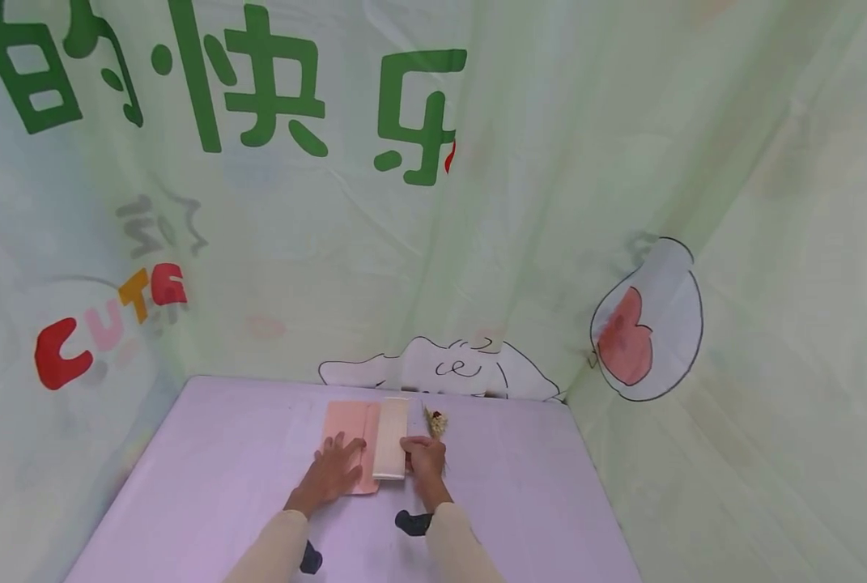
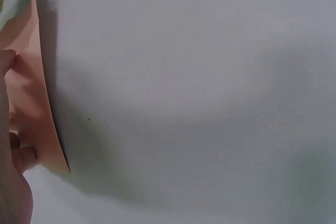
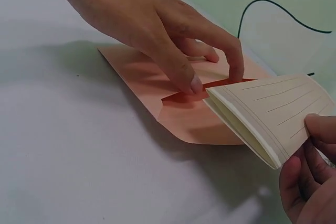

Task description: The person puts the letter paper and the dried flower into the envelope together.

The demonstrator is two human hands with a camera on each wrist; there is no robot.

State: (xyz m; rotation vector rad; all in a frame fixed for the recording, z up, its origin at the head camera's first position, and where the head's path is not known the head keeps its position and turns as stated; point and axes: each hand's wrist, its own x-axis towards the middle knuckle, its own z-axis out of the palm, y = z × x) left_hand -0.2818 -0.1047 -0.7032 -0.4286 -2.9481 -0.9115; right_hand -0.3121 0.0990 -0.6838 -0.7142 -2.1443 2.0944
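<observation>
A pink envelope (image 1: 346,414) lies on the table, its long opening facing right and its flap unfolded, as the right wrist view shows. My left hand (image 1: 331,470) rests on it with fingers spread; in the right wrist view the thumb and index fingertip of that left hand (image 3: 152,19) touch the opening's edge. My right hand (image 1: 424,458) pinches the right edge of a folded sheet of cream lined letter paper (image 3: 273,111). This paper is raised over the flap, its left edge close to the opening. Only part of the envelope (image 2: 31,98) appears in the left wrist view.
A small dried-flower bunch (image 1: 436,422) lies just beyond my right hand, its stems partly hidden by that hand. The lilac-covered table (image 1: 520,486) meets a pale printed curtain (image 1: 550,202) at the back and sides. A dark device (image 1: 414,524) sits by my right wrist.
</observation>
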